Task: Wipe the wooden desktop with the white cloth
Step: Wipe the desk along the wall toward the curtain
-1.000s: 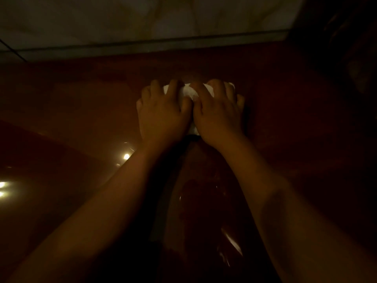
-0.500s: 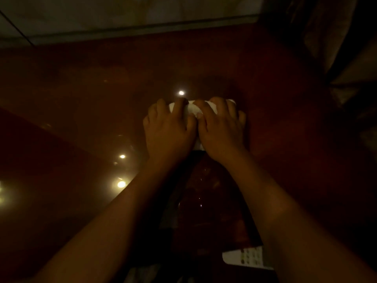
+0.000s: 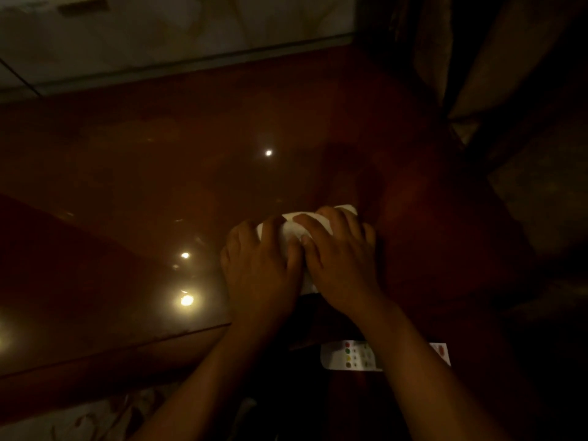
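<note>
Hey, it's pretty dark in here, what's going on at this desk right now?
A person is wiping the glossy wooden desktop. Both hands, left hand and right hand, press side by side on a bunched white cloth near the desk's front edge. A white remote control lies below the right forearm, partly hidden.

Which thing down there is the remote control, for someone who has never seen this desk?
Start at the wooden desktop and follow its near edge rightwards. The remote control lies below it, partly under the right forearm. It is flat, pale, with coloured buttons, unlike the crumpled white cloth.
</note>
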